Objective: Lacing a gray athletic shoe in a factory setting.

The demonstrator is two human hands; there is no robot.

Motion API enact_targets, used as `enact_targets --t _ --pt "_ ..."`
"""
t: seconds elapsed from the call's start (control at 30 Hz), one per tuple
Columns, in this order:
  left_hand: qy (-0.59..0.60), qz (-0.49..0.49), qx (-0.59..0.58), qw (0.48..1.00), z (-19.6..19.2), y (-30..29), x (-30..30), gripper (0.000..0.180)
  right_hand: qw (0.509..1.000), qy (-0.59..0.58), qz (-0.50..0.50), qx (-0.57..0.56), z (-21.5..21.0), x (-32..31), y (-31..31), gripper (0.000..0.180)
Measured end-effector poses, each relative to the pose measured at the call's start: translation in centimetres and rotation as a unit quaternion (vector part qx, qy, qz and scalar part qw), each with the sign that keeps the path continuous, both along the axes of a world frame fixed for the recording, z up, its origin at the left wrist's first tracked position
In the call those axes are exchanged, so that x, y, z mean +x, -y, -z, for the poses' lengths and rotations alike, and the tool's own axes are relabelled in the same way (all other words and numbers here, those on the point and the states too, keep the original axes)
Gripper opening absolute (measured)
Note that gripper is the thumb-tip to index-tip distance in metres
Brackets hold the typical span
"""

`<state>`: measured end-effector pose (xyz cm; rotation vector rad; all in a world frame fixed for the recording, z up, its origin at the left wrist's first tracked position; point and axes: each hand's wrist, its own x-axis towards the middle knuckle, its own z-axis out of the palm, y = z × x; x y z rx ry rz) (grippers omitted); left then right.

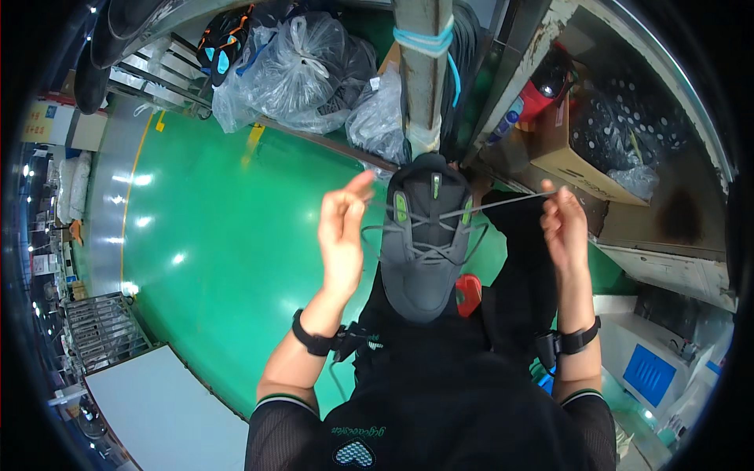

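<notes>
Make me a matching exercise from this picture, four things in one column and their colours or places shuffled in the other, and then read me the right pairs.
Column one:
1. Shoe
2. Floor
3. Right hand
4. Cord

Column two:
A. At one end of a straight stretch of lace
B. Light blue, wrapped around the post
C. Mostly grey and black
D. Shiny green

Right pairs: 1-C, 2-D, 3-A, 4-B.
</notes>
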<state>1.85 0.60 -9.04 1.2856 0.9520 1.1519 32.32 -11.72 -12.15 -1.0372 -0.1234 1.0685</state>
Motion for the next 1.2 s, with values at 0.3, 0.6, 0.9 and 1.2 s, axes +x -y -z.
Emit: enact_targets --t 0.3,0.6,0.9,1.2 --pt "0.051 -0.141 -0.027 0.988 -2.3 -10.4 -18.6 0.028 0.978 0.111 0.17 0.048 4.4 19.8 14.8 0.019" --pt "-0.367 0.269 0.105 0.884 -2.9 0.3 -2.7 0.037 0.814 0.516 -0.258 -0.073 0.7 -8.9 1.8 0.02" --pt "-0.483 0.284 0.411 0.719 0.8 0.8 1.5 0.007 0.574 0.765 -0.291 0.013 0.8 -11.3 -0.6 0.006" --pt "-0.422 0.331 0.285 0.794 1.4 -0.8 2.5 0.013 0.888 0.313 -0.311 -0.131 2.9 -12.6 0.5 0.018"
